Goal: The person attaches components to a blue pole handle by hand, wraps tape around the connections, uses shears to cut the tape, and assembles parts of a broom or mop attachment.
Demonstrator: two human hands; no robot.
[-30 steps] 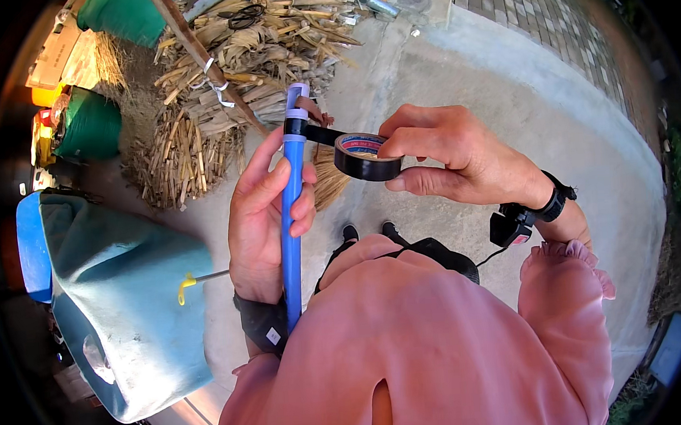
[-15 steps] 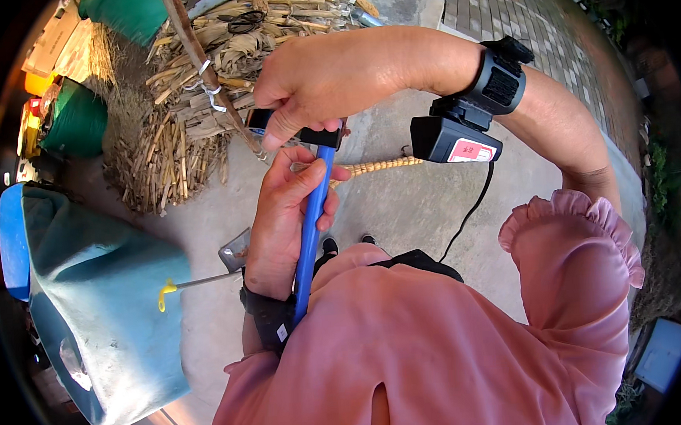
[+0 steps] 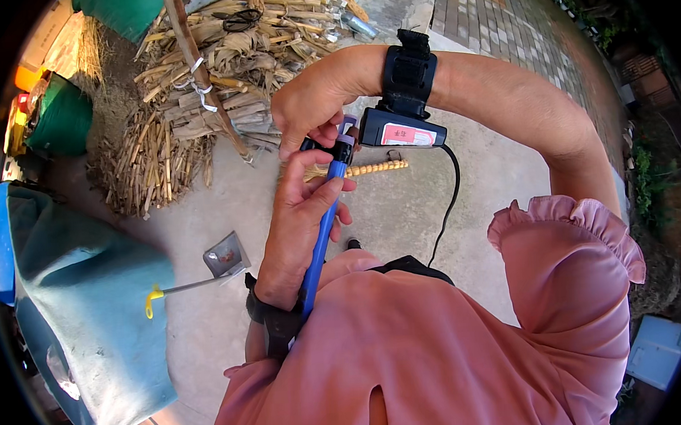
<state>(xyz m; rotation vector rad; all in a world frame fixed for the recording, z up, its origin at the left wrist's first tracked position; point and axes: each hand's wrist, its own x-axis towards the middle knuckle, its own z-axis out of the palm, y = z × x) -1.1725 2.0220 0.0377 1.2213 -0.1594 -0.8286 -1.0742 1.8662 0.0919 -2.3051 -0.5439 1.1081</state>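
A slim blue pole (image 3: 319, 256) slants up from beside my body, with a black fitting (image 3: 343, 150) at its upper end. My left hand (image 3: 299, 222) is closed around the pole a little below that fitting, thumb lying along it. From above, my right hand (image 3: 311, 98) bends down to the same end, its curled fingers gripping a black part (image 3: 315, 145) next to the fitting. That part is mostly hidden behind the fingers. Black bands circle both wrists; the right one carries a black box (image 3: 399, 129) with a cable.
Dry stalks (image 3: 218, 88) lie piled ahead, with a wooden post (image 3: 194, 58) tied with white strips. A grey dustpan (image 3: 226, 255) with a yellow-tipped handle is at left, beside a draped blue-green cover (image 3: 91, 302). A yellow ridged strip (image 3: 378, 167) lies beyond my hands.
My right hand has turned and drawn back; its wrist has moved left. The black fitting at the pole's end now shows more. My left hand keeps its hold on the pole.
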